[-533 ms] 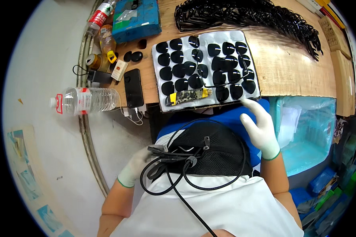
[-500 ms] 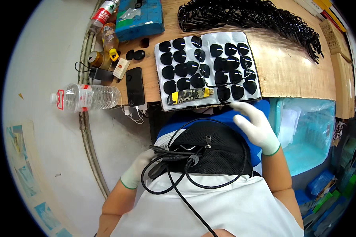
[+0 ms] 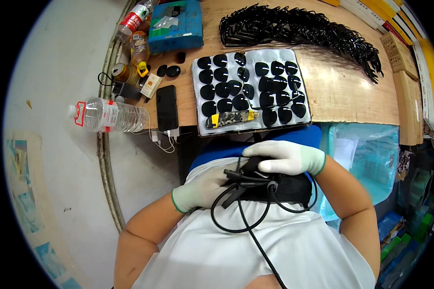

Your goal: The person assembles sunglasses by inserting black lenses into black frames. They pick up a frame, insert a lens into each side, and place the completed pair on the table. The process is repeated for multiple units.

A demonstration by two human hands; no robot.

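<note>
The fingers of the right hand (image 3: 283, 157), in a white knit glove with a green cuff, lay curled over the top of a black mesh pouch (image 3: 279, 185) strapped at the person's chest, pressing on a small black part there; whether they gripped it could not be told. The left hand (image 3: 206, 186), gloved the same way, rested just beside it on the left, its fingers closed loosely on the bundle of black cables (image 3: 241, 202) that looped down from the pouch over the white shirt.

Farther off, on the wooden table (image 3: 342, 91), lay a grey sheet (image 3: 253, 89) covered with rows of dark oval lenses, and on its near edge a small camouflage-patterned folding knife (image 3: 234, 118). Left of the sheet lay a black phone (image 3: 167, 107), and beyond the table's left edge a clear plastic bottle (image 3: 108, 115) on its side. At the far side stretched a long row of black spectacle frames (image 3: 299, 29), with a blue box (image 3: 174, 24) to its left.
</note>
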